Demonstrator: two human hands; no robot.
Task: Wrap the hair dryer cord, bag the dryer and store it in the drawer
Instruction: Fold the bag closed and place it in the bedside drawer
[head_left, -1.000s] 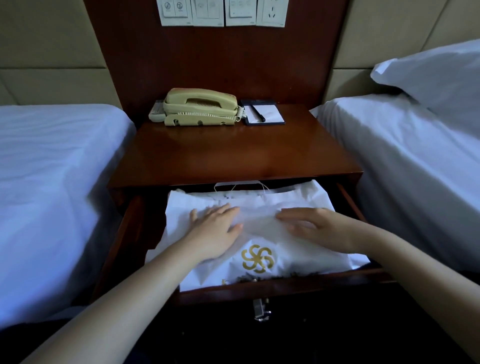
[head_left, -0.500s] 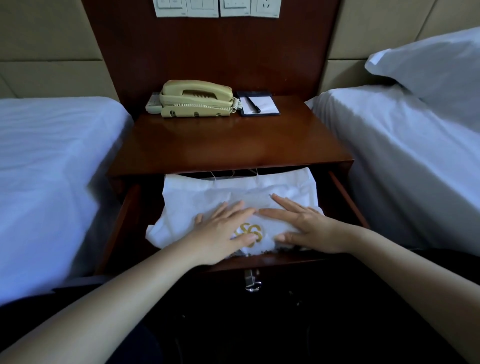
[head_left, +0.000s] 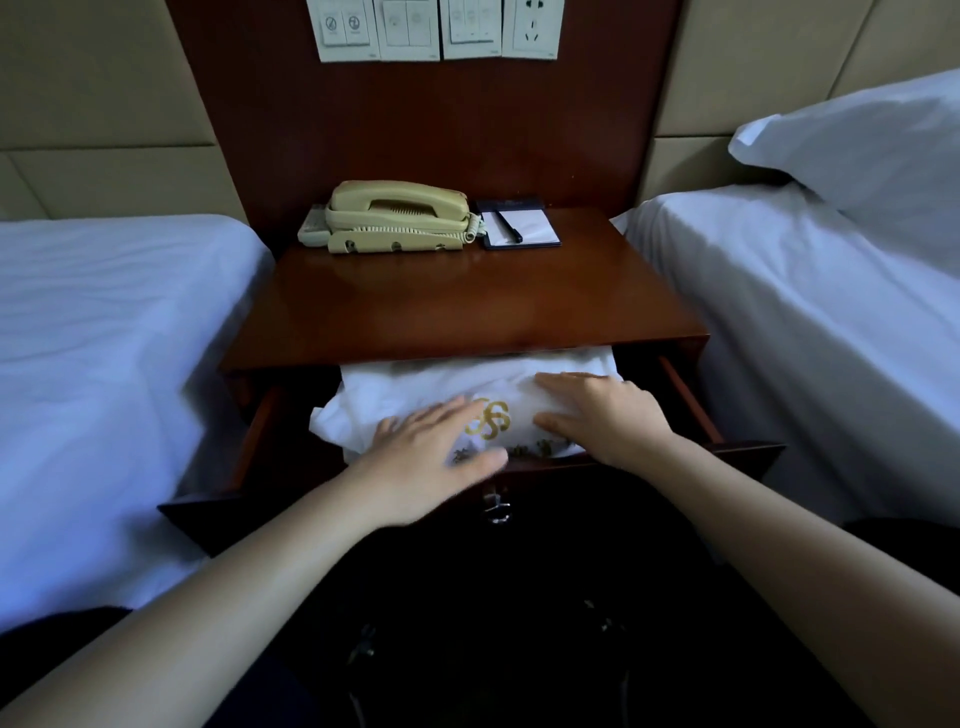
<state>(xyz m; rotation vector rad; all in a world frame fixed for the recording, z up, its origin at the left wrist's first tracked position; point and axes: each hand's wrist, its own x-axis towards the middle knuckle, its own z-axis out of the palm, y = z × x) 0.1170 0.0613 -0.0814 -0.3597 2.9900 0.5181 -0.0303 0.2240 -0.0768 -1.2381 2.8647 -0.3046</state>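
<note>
The white bag (head_left: 415, 387) is already laid in the open drawer (head_left: 691, 395), pressed by the flat, spread left hand (head_left: 436, 447) and right hand (head_left: 608, 410); only closing seems left.

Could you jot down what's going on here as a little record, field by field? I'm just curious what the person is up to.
setting: nightstand between two beds
drawer: drawer pulled partly open
bag: white bag with gold logo, lying inside the drawer
dryer: not visible
left hand: left hand flat, palm down on the bag's near edge, blurred
right hand: right hand flat on the bag, fingers spread
on top: telephone, notepad with pen
stage: bag in, drawer not yet closed
</note>
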